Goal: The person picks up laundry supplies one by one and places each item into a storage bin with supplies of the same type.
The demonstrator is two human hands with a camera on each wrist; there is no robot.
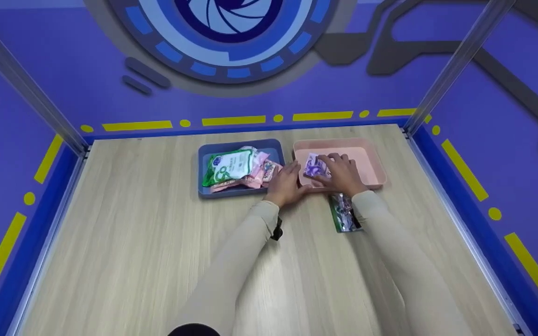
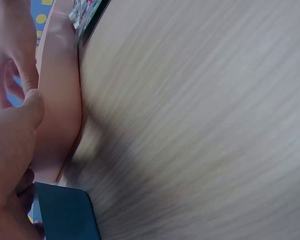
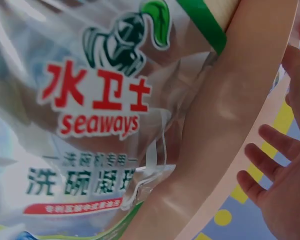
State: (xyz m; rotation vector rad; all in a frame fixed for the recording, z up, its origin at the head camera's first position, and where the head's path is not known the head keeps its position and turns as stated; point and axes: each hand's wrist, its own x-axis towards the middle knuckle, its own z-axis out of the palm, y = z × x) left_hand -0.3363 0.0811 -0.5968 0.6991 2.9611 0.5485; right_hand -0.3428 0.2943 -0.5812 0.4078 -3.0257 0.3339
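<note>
A purple packet (image 1: 315,166) lies in the pink tray (image 1: 369,163). My right hand (image 1: 342,175) is over it, with thumb and forefinger on either side of the packet; the other fingers spread loosely in the right wrist view. My left hand (image 1: 285,185) rests between the two trays, its thumb (image 2: 32,107) at the pink tray's near rim and its other fingers beside the blue tray (image 1: 203,184). A green-and-white packet (image 1: 231,165) tops several pink packets (image 1: 256,178) in the blue tray.
A clear and green printed pouch (image 1: 344,214) lies on the wooden table (image 1: 133,233) before the pink tray, partly under my right forearm. Blue-purple panels (image 1: 40,60) and metal posts (image 1: 460,56) bound the table.
</note>
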